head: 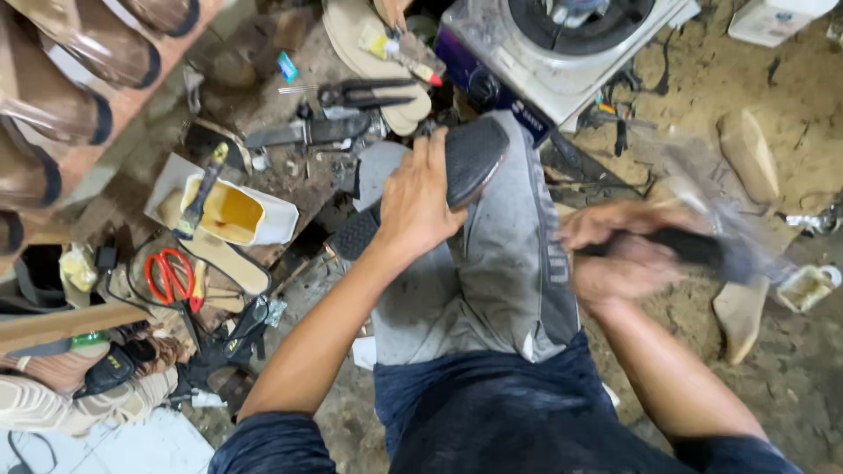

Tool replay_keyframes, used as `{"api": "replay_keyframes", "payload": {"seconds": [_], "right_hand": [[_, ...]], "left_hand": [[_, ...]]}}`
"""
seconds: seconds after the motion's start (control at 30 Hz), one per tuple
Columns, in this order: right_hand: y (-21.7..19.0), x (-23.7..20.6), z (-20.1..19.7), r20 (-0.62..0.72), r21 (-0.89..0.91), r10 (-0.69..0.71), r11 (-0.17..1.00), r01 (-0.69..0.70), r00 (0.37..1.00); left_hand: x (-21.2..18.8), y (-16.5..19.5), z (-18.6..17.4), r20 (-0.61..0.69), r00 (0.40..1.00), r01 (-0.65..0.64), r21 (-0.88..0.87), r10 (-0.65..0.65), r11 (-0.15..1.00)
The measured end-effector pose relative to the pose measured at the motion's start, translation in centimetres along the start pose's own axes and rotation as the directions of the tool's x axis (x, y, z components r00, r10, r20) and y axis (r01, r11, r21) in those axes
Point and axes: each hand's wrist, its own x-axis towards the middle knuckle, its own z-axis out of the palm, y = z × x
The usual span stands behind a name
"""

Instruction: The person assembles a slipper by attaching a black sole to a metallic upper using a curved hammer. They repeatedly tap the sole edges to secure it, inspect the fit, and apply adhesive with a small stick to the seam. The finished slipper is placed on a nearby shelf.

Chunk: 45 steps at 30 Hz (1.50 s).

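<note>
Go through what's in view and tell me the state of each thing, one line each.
Left hand: pressing black shoe sole on knee.
Right hand: motion-blurred, gripping dark tool.
Red-handled scissors: closed, lying flat.
White glue tub: open, brush resting in it.

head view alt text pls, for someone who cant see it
A person's left hand presses a black shoe sole onto their grey-trousered knee, while the blurred right hand grips a dark tool. Red-handled scissors and a white glue tub lie on the cluttered floor.
</note>
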Motion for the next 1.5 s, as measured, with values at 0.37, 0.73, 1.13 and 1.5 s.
{"api": "replay_keyframes", "payload": {"seconds": [0.37, 0.73, 1.13, 1.5], "right_hand": [[-1.3, 1.1, -1.9, 0.032, 0.064, 0.177, 0.982, -0.178, 0.984], [0.6, -6.9, -7.3, 0.273, -0.843, 0.508, 0.536, -0.051, 0.817], [-1.1, -7.5, -7.2, 0.236, -0.684, 0.571, 0.672, -0.283, 0.787], [5.5, -13.8, -5.6, 0.110, -0.354, 0.657, 0.727, -0.588, 0.745]], "left_hand": [[-0.8, 0.8, 0.3, -0.038, 0.999, 0.022, 0.089, -0.018, 0.996], [-0.3, 0.2, -2.7, -0.117, 0.991, 0.042, -0.190, -0.066, 0.981], [-3.4, 2.6, -3.7, -0.276, 0.961, -0.268, -0.923, 0.012, 0.276], [-5.8, 3.7, -7.3, -0.231, 0.966, -0.246, -0.961, 0.119, 0.126]]}}
